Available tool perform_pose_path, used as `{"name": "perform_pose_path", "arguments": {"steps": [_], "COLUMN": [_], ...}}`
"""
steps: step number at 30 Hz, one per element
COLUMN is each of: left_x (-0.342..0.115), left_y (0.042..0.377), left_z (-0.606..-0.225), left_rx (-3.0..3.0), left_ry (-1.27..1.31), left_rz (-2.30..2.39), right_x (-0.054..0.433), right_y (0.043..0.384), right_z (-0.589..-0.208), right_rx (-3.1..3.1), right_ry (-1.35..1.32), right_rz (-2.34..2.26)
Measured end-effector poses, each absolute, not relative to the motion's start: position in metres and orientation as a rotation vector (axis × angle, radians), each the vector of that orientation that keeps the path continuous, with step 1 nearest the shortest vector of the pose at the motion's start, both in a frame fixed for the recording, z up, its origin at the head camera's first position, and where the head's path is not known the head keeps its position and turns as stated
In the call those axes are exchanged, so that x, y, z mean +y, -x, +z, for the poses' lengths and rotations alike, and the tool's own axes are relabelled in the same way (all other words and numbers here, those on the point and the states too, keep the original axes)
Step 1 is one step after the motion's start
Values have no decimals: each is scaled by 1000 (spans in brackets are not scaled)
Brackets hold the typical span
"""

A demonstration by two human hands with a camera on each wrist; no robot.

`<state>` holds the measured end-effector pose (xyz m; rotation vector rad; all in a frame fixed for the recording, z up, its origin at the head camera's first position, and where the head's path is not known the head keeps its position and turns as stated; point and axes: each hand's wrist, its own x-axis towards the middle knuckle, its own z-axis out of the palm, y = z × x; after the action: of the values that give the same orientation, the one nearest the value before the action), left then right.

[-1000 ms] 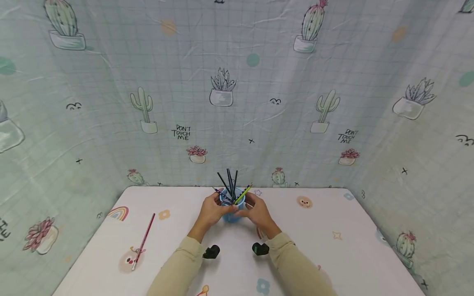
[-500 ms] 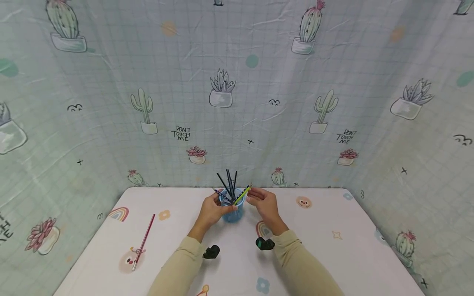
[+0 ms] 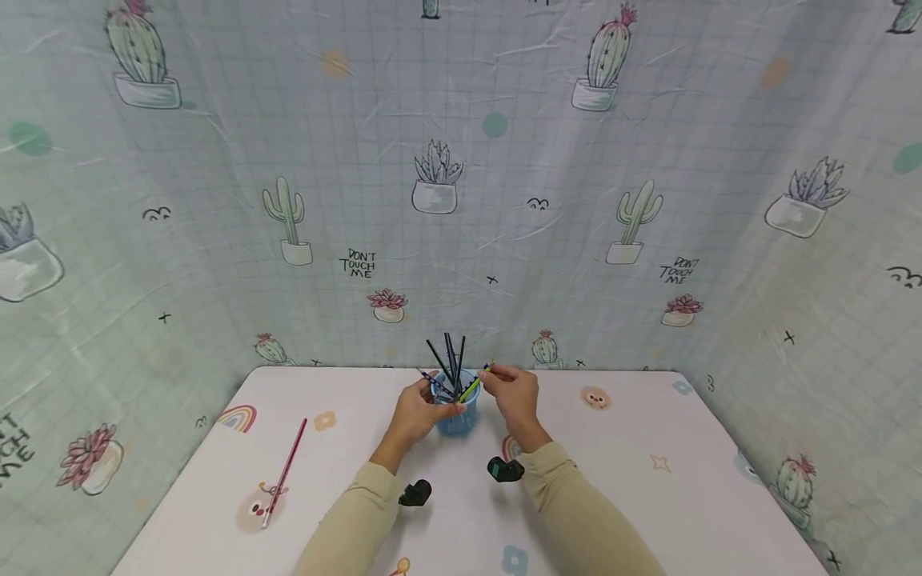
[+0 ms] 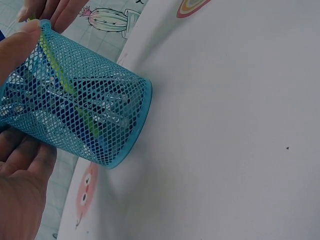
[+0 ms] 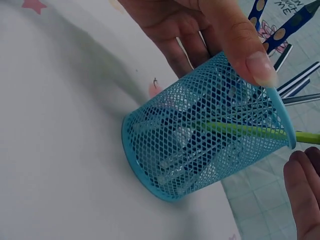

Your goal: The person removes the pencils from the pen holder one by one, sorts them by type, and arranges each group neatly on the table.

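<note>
A blue mesh pen cup (image 3: pixel 457 418) stands near the back of the table, holding several dark pencils (image 3: pixel 461 352), dotted blue pencils (image 5: pixel 287 32) and a yellow-green pencil (image 5: pixel 245 130). My left hand (image 3: pixel 415 410) grips the cup from the left, its thumb over the near rim and its other fingers round the far side. At the cup's right rim, my right hand (image 3: pixel 514 396) pinches the top of the yellow-green pencil, which leans out to that side. In the right wrist view only some fingertips of the right hand show, just below that pencil.
A thin red-handled paintbrush (image 3: pixel 286 472) lies on the left part of the white printed table (image 3: pixel 612 472). Behind the table hangs a cactus-print cloth (image 3: pixel 346 144), which also runs along both sides. Small black devices (image 3: pixel 415 493) sit at the wrists.
My right hand has let go of the cup's right side, moved off to the right, then come back to the yellow-green pencil's top. My left hand keeps its hold on the cup.
</note>
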<state>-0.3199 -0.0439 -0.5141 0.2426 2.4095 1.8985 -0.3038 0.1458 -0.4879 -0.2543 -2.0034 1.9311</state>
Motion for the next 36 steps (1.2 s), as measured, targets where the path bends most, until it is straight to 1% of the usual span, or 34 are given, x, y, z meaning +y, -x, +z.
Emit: {"name": "perform_pose_path", "arguments": {"steps": [8, 19, 26, 29, 33, 36], "left_x": [-40, -42, -43, -42, -43, -45], "left_y": [317, 316, 315, 315, 316, 317], "left_z": [-513, -513, -510, -509, -509, -510], "left_rx": [2390, 2398, 2397, 2394, 2408, 2417], "left_ry": [-291, -256, -310, -285, -248, -239], "left_rz": [1923, 1917, 1936, 1925, 1906, 1893], "right_x": [144, 158, 186, 201, 217, 229], "right_y": [307, 310, 309, 308, 305, 304], "right_z": [-481, -447, -408, -393, -381, -380], "right_rx": [-1986, -1932, -1789, -1747, -1763, -1805], "right_ry": [294, 289, 235, 227, 258, 274], "right_rz": [1882, 1809, 1881, 1891, 1878, 1872]}}
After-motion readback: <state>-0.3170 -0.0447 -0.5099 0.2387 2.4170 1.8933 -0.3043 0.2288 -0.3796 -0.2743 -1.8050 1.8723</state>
